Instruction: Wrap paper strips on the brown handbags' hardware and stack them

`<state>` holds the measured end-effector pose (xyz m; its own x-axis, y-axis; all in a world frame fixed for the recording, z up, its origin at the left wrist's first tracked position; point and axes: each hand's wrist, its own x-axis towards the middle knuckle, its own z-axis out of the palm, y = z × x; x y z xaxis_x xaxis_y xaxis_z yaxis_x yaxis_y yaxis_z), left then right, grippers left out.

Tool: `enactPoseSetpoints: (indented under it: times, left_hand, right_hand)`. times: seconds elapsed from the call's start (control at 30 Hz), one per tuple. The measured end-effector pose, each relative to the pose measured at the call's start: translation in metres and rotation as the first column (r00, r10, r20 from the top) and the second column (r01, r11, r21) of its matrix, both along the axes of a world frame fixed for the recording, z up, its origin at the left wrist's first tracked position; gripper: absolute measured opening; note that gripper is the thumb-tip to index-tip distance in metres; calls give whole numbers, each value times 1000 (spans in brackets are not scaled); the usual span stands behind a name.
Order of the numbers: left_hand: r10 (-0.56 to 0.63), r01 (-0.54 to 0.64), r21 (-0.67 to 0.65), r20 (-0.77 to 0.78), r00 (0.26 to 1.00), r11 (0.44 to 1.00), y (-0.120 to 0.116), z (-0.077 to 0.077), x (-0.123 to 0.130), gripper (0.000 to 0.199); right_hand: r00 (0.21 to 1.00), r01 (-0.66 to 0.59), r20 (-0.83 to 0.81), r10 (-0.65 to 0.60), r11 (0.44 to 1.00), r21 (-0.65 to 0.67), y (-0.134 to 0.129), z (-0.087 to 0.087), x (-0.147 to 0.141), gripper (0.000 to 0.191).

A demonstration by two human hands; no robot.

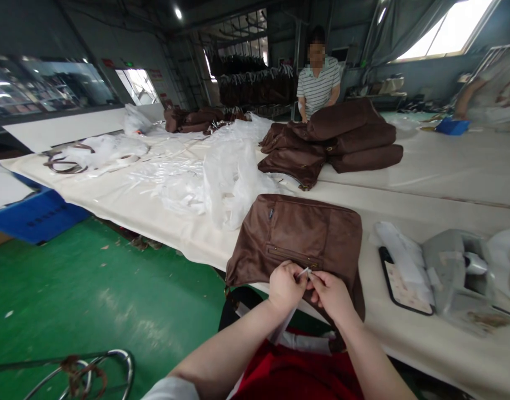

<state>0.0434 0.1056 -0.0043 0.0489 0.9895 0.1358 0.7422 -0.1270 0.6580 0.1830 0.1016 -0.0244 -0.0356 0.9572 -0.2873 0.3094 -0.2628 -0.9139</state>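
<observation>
Both hands meet at the near edge of a brown bag (299, 230) that lies flat on the cream-covered table (405, 194). My left hand (285, 286) is closed, its thumb and finger pinching a thin white strip (304, 272). Close against it on the right, my right hand (328, 291) pinches the other end of the same strip. A zipper (294, 257) runs across the bag just above my fingers. Some white wrapping (282, 328) hangs below my hands, over my lap.
Brown bags (355, 136) are stacked behind, beside clear plastic wrap (230, 183). A phone (405, 283) and a grey dispenser (455, 266) are at the right. Across the table stands a person in a striped shirt (319, 86). Another person's arm (467, 97) is at far right.
</observation>
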Motion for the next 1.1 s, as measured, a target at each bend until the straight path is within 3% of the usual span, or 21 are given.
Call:
enactPoseSetpoints:
  times: [0.13,0.3,0.43,0.53,0.63,0.77,0.87,0.97,1.03,1.1]
  left_hand:
    - [-24,37,150,-88,996,988,-14,-3,1,20]
    - [-122,216,261,-336,934,941,-23,-8,-1,28]
    - [-124,310,242,-570,813,920,-26,-7,0,28]
    - [-129,350,216,-658,742,912,-28,-5,3,28]
    - [-138,361,191,-688,712,913,-28,-4,7,27]
    - [-164,385,180,-687,708,905,-31,1,10,31]
    - [-194,331,158,-553,811,930,-28,10,5,27]
    - [-120,133,58,-186,975,989,-16,21,-3,27]
    - [-63,75,-152,81,995,985,-8,24,-5,32]
    - [-48,161,-369,298,953,915,-3,23,-2,34]
  right_hand:
    - [999,-22,48,21,999,37,1,4,-2,29]
    - [995,-26,100,20,998,56,2,9,-5,26]
    - [995,-27,102,23,999,43,2,9,-4,25]
    - [999,-35,-7,35,999,10,1,7,0,24]
    - [987,-43,-154,41,999,-9,-1,8,3,26]
    - [993,-55,-108,56,998,6,-2,13,4,27]
    - [993,-39,-109,41,999,22,-3,11,3,25]
    - [985,-14,-173,24,998,58,-5,8,2,27]
    - [981,-4,-195,20,997,79,-6,6,2,31]
    - [979,-18,-201,39,994,106,-6,5,3,31]
